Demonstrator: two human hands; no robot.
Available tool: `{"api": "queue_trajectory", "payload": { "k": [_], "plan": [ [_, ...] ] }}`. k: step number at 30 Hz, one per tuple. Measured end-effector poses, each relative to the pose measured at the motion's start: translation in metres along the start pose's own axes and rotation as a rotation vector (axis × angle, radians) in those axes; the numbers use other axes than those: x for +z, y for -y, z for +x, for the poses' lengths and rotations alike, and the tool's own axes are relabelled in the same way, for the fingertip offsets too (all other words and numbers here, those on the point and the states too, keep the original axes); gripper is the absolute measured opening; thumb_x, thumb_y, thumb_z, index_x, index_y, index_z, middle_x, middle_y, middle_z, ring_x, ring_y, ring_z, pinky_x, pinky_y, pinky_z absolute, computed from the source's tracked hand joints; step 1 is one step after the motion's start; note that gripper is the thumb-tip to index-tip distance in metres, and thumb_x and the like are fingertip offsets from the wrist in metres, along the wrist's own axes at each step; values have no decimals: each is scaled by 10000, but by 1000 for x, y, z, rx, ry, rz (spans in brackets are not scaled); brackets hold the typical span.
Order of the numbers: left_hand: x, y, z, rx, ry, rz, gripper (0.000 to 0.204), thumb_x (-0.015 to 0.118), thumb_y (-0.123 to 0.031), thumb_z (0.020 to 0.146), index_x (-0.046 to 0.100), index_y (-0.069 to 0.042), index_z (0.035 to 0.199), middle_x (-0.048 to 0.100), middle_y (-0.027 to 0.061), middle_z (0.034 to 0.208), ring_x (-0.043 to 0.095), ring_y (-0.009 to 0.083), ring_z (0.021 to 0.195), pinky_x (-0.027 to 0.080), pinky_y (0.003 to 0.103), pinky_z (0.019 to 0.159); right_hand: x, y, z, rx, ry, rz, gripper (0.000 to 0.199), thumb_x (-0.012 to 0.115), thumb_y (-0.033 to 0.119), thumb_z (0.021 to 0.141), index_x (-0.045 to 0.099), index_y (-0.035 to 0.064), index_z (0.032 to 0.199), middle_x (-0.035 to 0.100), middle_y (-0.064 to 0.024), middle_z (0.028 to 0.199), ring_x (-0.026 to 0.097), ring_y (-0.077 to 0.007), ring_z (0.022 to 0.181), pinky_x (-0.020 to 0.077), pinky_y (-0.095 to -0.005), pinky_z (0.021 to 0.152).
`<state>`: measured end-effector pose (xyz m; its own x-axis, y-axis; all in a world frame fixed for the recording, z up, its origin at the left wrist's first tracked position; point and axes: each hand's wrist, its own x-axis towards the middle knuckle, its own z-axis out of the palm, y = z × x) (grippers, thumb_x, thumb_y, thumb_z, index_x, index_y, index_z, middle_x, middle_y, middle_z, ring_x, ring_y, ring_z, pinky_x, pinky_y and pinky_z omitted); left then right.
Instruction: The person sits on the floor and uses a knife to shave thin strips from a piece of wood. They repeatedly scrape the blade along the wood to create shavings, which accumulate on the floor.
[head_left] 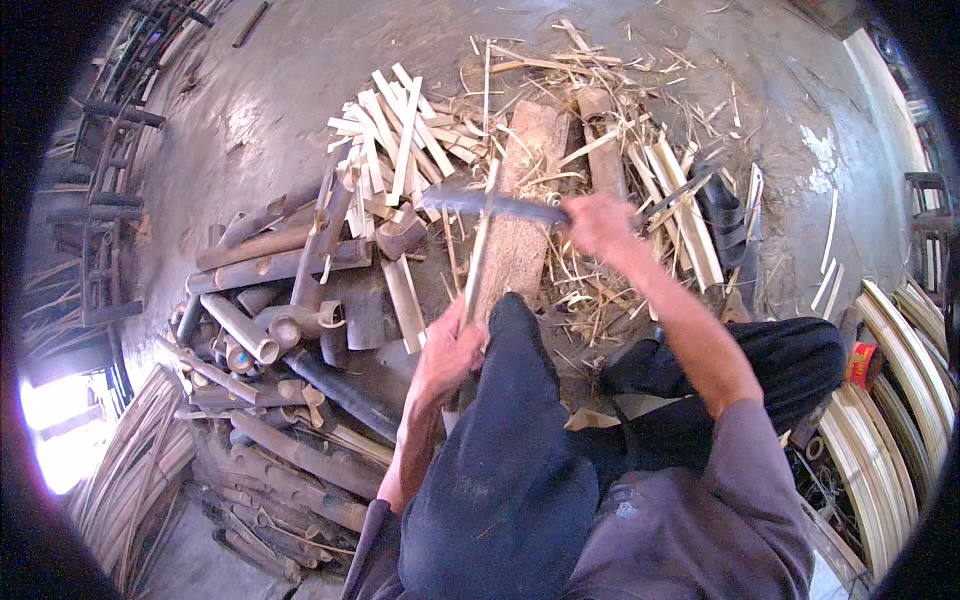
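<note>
Head view looks down on a person who sits low, the dark-trousered left knee (512,400) raised between the two forearms. Left hand (452,350) is closed around the lower part of a narrow bamboo strip (481,255), with the thumb laid along it. This strip stands out from the hand away from the body, a little leaning to the right, along the left edge of a worn wooden plank (522,240). Right hand (602,224) makes a tight fist on the handle of a long knife (465,202), and the handle is mostly covered by the fingers. The dark blade, blurred, points to the left and crosses the upper part of the strip; whether the edge is touching it, I cannot tell.

Beyond the left hand lies a loose heap of pale split bamboo pieces (405,135), and nearer to the left there is a pile of brown bamboo sections (285,265). On the right of the plank, thin curled shavings (590,270) are scattered over the grey floor (770,90), beside more pale slats (685,220). At the far right, long bamboo strips (868,450) are lying in a bundle, near a small red packet (859,364)
</note>
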<state>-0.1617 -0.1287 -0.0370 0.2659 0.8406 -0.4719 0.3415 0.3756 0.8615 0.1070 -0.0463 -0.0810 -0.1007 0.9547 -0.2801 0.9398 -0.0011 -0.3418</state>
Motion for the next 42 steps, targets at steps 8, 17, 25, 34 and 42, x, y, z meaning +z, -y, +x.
{"api": "queue_trajectory", "payload": {
  "k": [8,17,25,34,42],
  "plan": [
    [-28,45,-57,64,79,-213,399,454,-281,990,513,-52,1311,553,-6,765,499,87,624,425,246,563,0,-166,-8,464,-173,175,315,579,255,879,657,-17,1017,658,-140,677,605,-175,530,517,-326,477],
    [4,-20,23,-113,106,-620,357,397,-313,1034,419,-58,1283,379,-23,573,332,76,416,381,262,454,21,19,-35,-302,-166,103,169,631,243,824,662,167,972,682,-58,752,655,-241,634,525,-396,571],
    [-35,-20,-58,-109,128,-459,535,396,-280,1027,221,-97,1499,373,-32,553,340,85,388,345,237,380,-9,-78,9,162,-407,173,301,585,279,881,676,-8,868,629,-144,604,628,-218,539,486,-367,507],
    [-92,-27,-25,254,33,-801,937,521,-578,804,215,-14,1488,375,200,1471,426,292,1296,375,507,1001,6,60,33,-114,-475,956,205,648,227,851,627,107,1016,591,-112,690,567,-258,614,480,-389,590],
    [-103,-48,-3,118,-161,-121,447,453,-308,1009,454,-58,1379,693,78,869,616,120,719,466,260,655,86,37,-17,142,-340,633,303,662,312,792,577,70,954,619,-130,689,643,-294,662,485,-386,627]
  ]
}}
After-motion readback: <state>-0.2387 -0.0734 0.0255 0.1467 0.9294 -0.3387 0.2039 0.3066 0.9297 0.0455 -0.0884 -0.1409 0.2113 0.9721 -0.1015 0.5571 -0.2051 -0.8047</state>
